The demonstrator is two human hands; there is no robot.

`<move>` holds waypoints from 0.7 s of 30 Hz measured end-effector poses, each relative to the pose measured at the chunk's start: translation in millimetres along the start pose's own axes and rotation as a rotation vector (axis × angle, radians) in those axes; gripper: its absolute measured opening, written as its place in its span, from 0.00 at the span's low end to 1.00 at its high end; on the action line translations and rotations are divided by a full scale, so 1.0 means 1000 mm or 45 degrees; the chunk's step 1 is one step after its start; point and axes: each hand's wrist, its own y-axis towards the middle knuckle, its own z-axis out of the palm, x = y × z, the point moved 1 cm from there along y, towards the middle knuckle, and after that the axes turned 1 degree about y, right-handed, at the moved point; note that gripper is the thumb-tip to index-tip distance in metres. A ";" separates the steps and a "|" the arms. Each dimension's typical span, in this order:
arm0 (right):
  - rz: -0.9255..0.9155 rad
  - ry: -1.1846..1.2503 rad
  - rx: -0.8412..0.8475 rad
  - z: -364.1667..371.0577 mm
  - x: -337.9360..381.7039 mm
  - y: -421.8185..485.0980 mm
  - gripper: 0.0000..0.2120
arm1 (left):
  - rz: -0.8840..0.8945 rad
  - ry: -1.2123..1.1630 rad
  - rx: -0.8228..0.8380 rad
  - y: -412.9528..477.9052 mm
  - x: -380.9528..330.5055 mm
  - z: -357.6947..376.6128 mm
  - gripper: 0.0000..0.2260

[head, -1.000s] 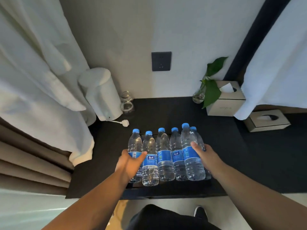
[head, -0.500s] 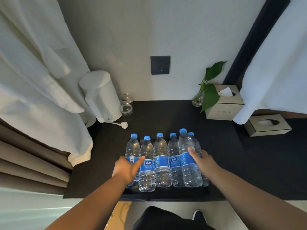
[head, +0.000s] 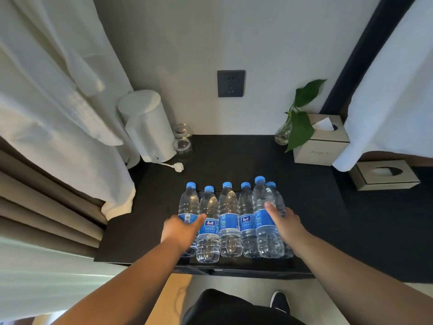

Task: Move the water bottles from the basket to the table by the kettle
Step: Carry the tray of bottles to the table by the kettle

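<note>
A hotel-like room: white kettle (head: pixel 147 127), tissue box (head: pixel 321 141) and hanging white robe (head: pixel 58 102) around a dark table (head: pixel 234 156).

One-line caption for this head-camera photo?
Both hands steady six blue-capped water bottles on the dark table.

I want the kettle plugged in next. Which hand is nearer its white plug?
Left. The left hand sits below the white plug; the right hand lies farther right.

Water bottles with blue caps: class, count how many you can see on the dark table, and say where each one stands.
6, upright in a row: leftmost bottle under the left hand, then second, third, fourth, fifth under the right hand, and sixth partly hidden behind it.
</note>
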 end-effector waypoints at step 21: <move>0.044 -0.217 -0.038 0.004 -0.006 -0.001 0.49 | 0.010 0.139 -0.037 -0.005 0.008 0.001 0.27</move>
